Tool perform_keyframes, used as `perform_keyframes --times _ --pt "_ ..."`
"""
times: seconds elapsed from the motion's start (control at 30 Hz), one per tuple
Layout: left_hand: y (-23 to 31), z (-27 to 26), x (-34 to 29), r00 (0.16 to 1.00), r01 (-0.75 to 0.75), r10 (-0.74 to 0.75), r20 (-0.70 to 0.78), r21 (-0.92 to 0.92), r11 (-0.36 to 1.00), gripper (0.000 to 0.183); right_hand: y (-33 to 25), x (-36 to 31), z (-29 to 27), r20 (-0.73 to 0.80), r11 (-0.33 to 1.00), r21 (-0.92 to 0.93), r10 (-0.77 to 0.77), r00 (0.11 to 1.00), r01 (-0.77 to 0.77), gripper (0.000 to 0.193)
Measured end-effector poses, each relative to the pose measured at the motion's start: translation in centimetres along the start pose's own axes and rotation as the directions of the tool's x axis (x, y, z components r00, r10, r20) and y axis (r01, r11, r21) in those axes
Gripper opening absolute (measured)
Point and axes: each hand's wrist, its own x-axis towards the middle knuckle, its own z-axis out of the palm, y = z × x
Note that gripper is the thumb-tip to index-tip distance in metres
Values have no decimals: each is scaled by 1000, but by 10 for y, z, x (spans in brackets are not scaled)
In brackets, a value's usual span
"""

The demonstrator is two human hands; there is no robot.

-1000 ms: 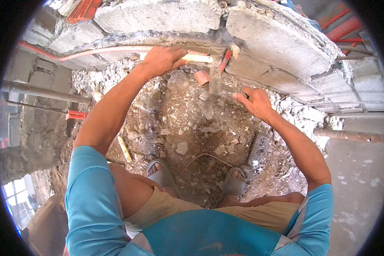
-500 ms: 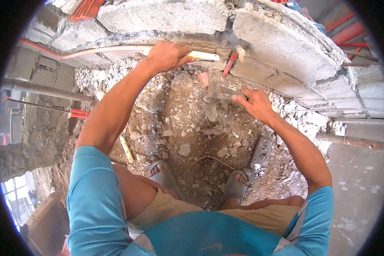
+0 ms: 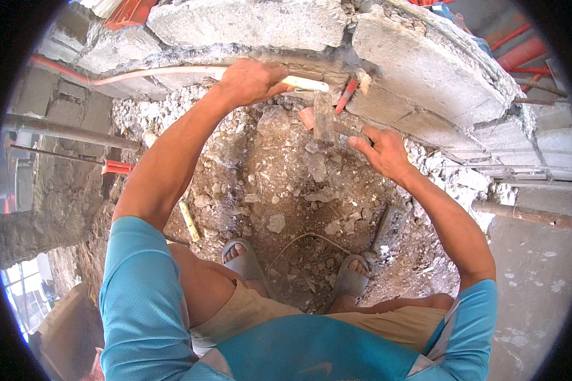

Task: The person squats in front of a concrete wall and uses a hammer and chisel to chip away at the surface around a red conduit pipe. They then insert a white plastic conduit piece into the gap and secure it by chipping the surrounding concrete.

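Note:
My left hand (image 3: 251,82) is closed around a pale yellow tube (image 3: 308,84) at the foot of the block wall. The tube's rounded end sticks out to the right of my fist, and an orange flexible conduit (image 3: 152,73) runs up to the same hand from the left. In my right hand (image 3: 382,152) is a hammer (image 3: 324,118), gripped by its short visible handle. Its blocky, dusty head lies just below the tube's end; whether they touch I cannot tell. An orange pipe piece (image 3: 307,118) is beside the head, and a red pipe stub (image 3: 346,96) stands by the wall.
The broken concrete-block wall (image 3: 432,70) curves across the far side. Rubble (image 3: 276,165) covers the ground around my sandalled feet. A short yellow pipe piece (image 3: 189,221) lies near my left knee. Metal bars (image 3: 73,132) reach in from the left; a rusty pipe (image 3: 524,212) lies right.
The hammer head has moved slightly up and right, closer to the tube's end, and looks less blurred. My left hand keeps its grip on the tube.

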Motion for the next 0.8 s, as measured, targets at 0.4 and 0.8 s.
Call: perform_keyframes --times 0.4,0.8 --pt "-4 -1 2 998 -61 61 19 23 998 45 -3 27 -11 48 966 -209 -145 988 151 65" --pt "-14 6 5 992 -100 95 -78 -72 992 50 -32 10 2 42 932 -239 -270 962 272 67"
